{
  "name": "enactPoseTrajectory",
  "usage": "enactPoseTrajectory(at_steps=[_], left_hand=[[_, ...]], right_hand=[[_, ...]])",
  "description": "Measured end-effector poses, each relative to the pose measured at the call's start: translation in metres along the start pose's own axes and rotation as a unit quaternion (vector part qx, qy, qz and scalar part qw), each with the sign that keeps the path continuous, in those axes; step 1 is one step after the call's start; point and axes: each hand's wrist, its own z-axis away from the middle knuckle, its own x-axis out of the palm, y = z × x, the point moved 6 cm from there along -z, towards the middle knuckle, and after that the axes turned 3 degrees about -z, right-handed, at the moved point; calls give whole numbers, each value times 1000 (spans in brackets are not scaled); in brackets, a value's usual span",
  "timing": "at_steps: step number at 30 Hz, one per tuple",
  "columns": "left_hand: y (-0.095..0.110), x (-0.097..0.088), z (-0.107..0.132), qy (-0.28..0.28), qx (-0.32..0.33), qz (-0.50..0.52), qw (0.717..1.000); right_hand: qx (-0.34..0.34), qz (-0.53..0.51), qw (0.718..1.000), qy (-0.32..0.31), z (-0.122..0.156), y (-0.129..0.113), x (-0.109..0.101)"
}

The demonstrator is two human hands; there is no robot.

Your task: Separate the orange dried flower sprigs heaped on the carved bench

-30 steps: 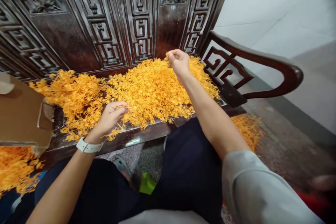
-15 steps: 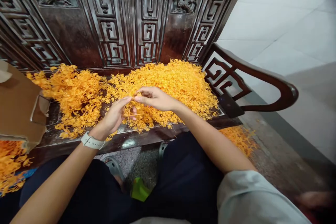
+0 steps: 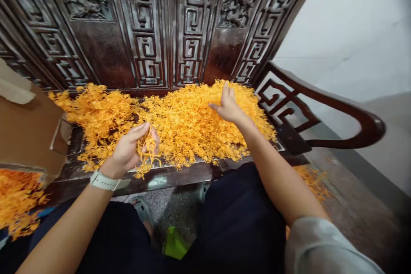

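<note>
Left hand half-open, held tuft of bright orange strands | right hand spread, touched heap of orange strands on dark carved wooden bench

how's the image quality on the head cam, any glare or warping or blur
In the head view, wide-angle warping bends the carved wooden chair back and curved armrest; glare sits on the polished front rail; the orange strands look slightly soft; the bottom right corner falls dark.

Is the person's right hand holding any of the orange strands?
No, the right hand is open with its fingers spread above the orange pile, while the left hand holds a small tangle.
</note>
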Motion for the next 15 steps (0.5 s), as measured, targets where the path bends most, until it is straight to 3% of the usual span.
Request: enactPoseTrajectory(at_steps=[2,4,7,9,10,12,15], left_hand=[[2,-3,-2,-13,3,26,1000],[3,-4,-5,-6,11,20,1000],[2,-2,-8,10,10,-12,1000],[0,1,-8,7,7,-23,1000],[-1,3,-7,-7,4,-21,1000],[-2,9,-4,-60,1,-12,998],[3,20,7,-167,11,-4,986]], right_hand=[[13,-54,997,-55,17,-15,17],[1,-212,968,-134,35,-49,34],[-12,-418,869,-265,61,-107,54],[6,-494,814,-305,69,-128,65],[13,-517,802,-298,68,-131,69],[22,-534,816,-218,52,-119,67],[81,-514,854,-9,14,-61,39]])
